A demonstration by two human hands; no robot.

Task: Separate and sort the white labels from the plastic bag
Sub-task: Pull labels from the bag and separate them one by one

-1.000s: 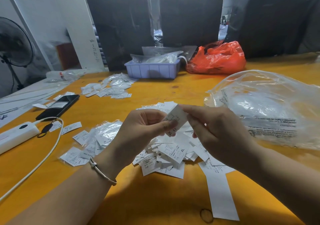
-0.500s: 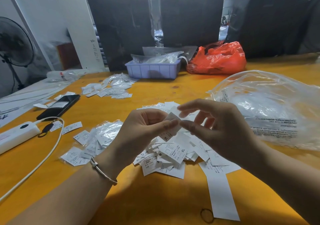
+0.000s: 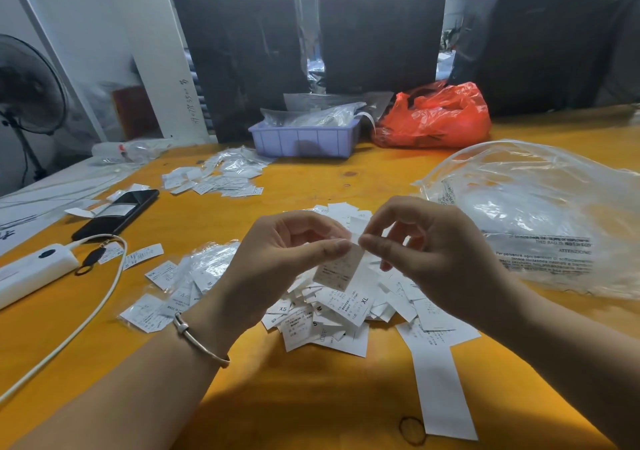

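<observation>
Two hands met above the middle of the yellow table [image 3: 346,415]. The left hand [image 3: 277,262] pinched one small white label [image 3: 337,267] between thumb and forefinger; the right hand [image 3: 433,259] pinched its top edge with curled fingers. The label was thin, rectangular and printed. Beneath lay one loose heap of labels [image 3: 332,314], too many to count, some marked XS, S, M, XL. One crinkled clear plastic bag [image 3: 540,214] sat at the right edge. One long paper strip [image 3: 440,387] lay near the front edge. At the far edge stood one ribbed lilac tray [image 3: 304,139] and one glossy red bag [image 3: 436,117]. Toward the left edge lay one black phone [image 3: 116,214].
</observation>
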